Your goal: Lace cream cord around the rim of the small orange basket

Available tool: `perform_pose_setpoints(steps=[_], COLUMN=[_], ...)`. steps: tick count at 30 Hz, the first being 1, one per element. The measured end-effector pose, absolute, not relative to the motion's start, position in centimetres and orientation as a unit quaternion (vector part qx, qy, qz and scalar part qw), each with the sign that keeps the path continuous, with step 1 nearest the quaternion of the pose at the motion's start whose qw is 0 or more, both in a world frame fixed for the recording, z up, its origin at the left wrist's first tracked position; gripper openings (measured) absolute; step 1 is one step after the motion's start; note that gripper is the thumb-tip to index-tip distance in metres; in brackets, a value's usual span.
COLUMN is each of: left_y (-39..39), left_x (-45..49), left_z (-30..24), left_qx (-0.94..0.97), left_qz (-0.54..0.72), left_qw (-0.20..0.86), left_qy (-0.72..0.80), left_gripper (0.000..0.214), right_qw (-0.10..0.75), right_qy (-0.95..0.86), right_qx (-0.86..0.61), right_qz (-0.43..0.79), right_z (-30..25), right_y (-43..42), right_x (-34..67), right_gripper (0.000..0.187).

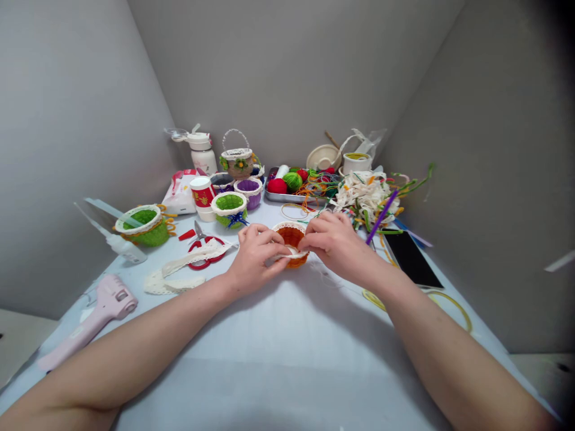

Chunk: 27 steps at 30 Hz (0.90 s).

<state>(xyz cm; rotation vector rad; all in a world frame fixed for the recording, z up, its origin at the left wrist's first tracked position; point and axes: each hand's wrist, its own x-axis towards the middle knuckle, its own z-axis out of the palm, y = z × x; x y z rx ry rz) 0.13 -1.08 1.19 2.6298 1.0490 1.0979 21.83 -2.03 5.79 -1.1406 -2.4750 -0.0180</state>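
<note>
A small orange woven basket (291, 237) with white lace trim (290, 225) around its rim stands at the middle of the table. My left hand (258, 252) is closed on the trim at the basket's near left, thumb and fingers pinched together. On the right side, my right hand (331, 240) pinches the same rim with its fingertips partly inside the opening. A loose strip of white lace (173, 269) lies left of my left hand, over red-handled scissors (210, 261). Fine clear threads trail on the table below my right hand.
A pink glue gun (105, 302) and a white glue bottle (128, 246) lie left. Several finished baskets, including a green one (231, 206), stand behind. A metal tray (291, 196) of yarn, a scrap pile (363, 194) and a black phone (413, 258) are right.
</note>
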Motion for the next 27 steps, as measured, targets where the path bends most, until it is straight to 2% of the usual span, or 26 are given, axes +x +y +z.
perform_pose_setpoints(steps=[9,18,21,27], left_y=[-1.0,-0.7,-0.5,-0.4], left_x=[0.0,-0.1,-0.2,-0.4], left_z=[1.2,1.1,1.1,1.1], left_qx=[0.871,0.87,0.867,0.867], left_qz=[0.334,0.339,0.336,0.341], left_qw=[0.072,0.076,0.081,0.088], left_qy=[0.354,0.35,0.36,0.353], left_gripper=[0.013,0.012,0.012,0.01], right_qw=[0.192,0.155,0.16,0.206], right_qy=[-0.896,-0.906,-0.892,-0.865], right_qx=[-0.399,-0.374,-0.401,-0.446], right_qz=[0.019,0.124,0.137,0.101], right_z=[5.8,6.3,6.4,5.8], right_y=[-1.2,0.6,0.3,-1.7], right_x=[21.7,21.1,20.5,19.6], right_gripper=[0.029,0.021,0.018,0.028])
